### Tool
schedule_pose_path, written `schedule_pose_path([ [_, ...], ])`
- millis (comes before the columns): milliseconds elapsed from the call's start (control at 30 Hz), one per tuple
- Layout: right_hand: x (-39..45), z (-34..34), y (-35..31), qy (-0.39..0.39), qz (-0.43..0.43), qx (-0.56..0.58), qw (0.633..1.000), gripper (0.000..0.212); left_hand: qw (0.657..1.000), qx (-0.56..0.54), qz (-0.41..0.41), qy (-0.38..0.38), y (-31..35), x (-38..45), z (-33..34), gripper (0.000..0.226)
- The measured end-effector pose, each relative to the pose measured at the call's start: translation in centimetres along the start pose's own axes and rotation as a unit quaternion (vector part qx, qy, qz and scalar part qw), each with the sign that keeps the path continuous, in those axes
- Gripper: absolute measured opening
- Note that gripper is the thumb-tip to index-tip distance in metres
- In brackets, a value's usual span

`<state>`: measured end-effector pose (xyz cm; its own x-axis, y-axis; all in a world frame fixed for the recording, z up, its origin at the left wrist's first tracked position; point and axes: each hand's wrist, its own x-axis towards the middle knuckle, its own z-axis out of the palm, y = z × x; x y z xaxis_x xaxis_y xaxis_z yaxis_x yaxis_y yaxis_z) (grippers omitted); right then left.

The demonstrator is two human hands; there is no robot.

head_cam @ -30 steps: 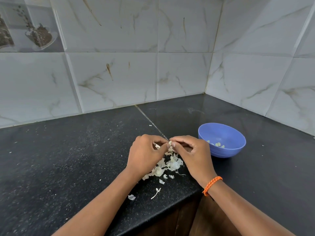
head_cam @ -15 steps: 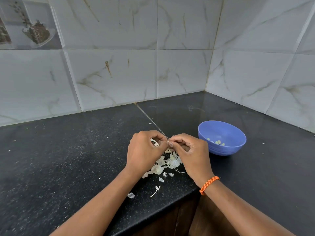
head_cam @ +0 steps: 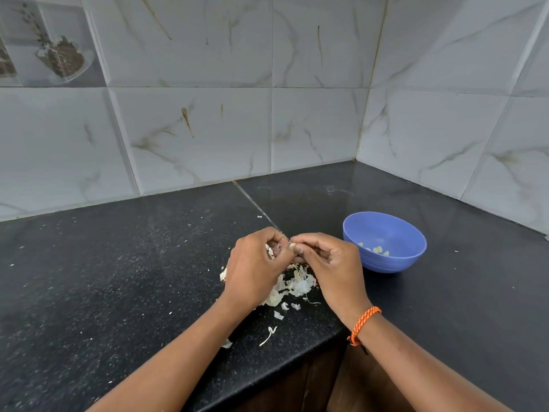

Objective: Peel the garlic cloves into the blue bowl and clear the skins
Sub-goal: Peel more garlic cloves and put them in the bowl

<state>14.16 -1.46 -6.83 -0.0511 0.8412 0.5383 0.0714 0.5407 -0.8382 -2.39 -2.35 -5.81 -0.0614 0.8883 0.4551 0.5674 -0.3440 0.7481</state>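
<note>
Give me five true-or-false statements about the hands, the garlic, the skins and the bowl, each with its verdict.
1. Both hands pinch one garlic clove between them. True.
2. The blue bowl is empty. False: a few peeled cloves lie in it.
3. The skins lie heaped on the counter under the hands. True.
4. The bowl stands beside the left hand. False: it stands just beyond the right hand.
5. The orange band is on the left wrist. False: the right wrist.
</note>
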Motion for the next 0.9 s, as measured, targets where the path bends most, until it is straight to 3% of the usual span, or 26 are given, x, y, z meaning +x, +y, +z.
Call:
schedule_pose_path([
  [167,0.17,-0.30,-0.06,0.006,0.033,0.048,0.998,0.014,0.997,-0.073,-0.017,-0.027,0.04,-0.03,-0.23,0.011],
  [333,0.09,-0.44,0.06,0.010,0.060,0.075,0.995,0.010,0.999,-0.036,0.018,-0.019,0.22,-0.17,-0.48,0.009],
  [500,0.07,-0.50,0.11,0.008,0.050,0.057,0.997,0.008,0.999,-0.026,0.027,0.011,0.32,-0.21,-0.73,0.006],
  [900,-0.33,-0.09,0.03,0.008,0.012,0.021,1.000,0.005,0.998,-0.051,0.021,-0.004,-0.24,0.00,-0.80,0.004],
])
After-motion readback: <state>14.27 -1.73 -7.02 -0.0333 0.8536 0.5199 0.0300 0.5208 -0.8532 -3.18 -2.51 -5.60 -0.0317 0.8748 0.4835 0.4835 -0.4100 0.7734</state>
